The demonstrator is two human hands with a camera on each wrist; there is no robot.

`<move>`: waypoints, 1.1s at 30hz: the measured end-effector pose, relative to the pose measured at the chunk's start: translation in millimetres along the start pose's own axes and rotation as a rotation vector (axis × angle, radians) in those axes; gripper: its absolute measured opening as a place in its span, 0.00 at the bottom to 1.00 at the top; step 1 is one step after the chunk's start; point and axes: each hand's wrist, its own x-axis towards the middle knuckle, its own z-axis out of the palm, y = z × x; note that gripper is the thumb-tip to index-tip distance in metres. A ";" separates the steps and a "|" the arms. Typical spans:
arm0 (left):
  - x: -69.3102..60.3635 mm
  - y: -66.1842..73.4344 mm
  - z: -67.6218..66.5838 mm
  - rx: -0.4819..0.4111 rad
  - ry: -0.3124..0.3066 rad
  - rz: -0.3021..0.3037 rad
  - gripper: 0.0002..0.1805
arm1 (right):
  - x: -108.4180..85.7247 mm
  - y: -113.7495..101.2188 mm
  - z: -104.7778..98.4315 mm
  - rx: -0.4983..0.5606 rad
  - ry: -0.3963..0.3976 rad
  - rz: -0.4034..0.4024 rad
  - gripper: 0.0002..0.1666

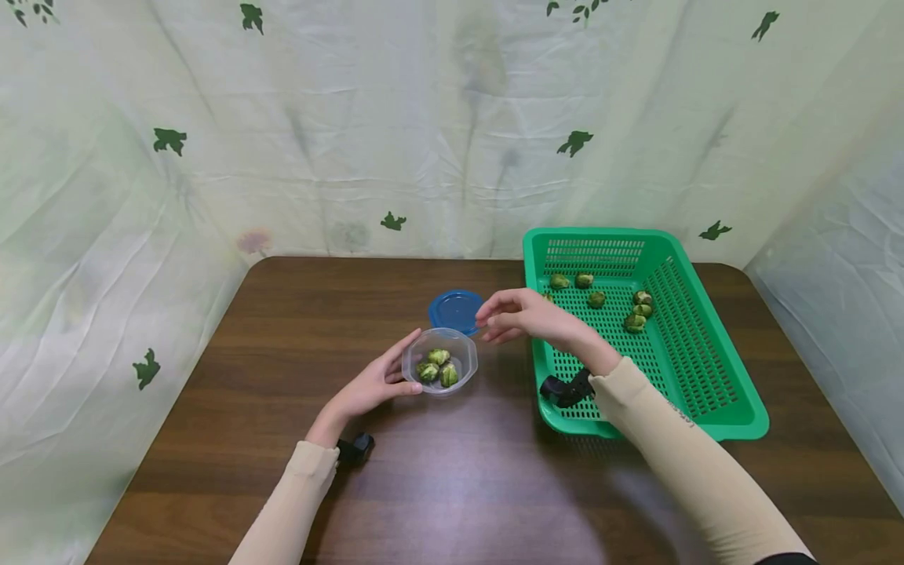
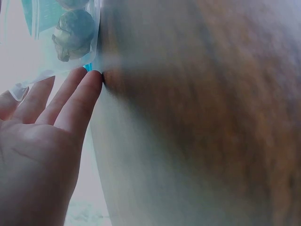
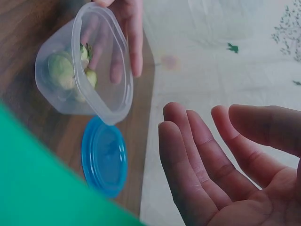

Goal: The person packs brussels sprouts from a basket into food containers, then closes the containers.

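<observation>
Brussels sprouts [image 1: 448, 374] are in 2 spots rn: 3 visible in a see-through tub [image 1: 464, 351] abt mid-counter, plus 7 I can count in the green slotted basket [image 1: 671, 361] at the tub's 3 o'clock. In the basket, 4 sit up around 10 o'clock (1 partly blocked by the right grip) & the other 3 are bunched just on the 12 o'clock side of the middle.

Left grip [image 1: 373, 386] is at the tub's 8 o'clock & has hold of it, thumb at the near side of the rim, fingers along the outer wall. Tub's mouth faces up; can't tell if the base sits flat.

Right grip [image 1: 521, 315] is at approx 2 o'clock from the tub, released, fingers loosely bent w/ the thumb apart, nothing in the palm per the right wrist cam. Its wrist is over the basket's 9 o'clock edge.

Blue lid [image 1: 452, 310] is on the brown counter [image 1: 452, 471] at the tub's 12-1 o'clock, just beside it. FWIW both arms have beige sleeves [image 1: 695, 463], & there's a pale curtain [image 1: 424, 118] w/ dark green prints at 12 o'clock.
</observation>
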 end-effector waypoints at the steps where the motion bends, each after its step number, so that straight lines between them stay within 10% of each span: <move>1: -0.3 0.1 0.1 0.001 0.000 -0.001 0.49 | -1.7 -0.2 -2.1 -0.003 0.005 -0.002 0.14; 33: -0.7 2.5 1.0 0.045 -0.001 0.003 0.48 | -45.8 28.3 -89.1 0.039 0.270 0.042 0.18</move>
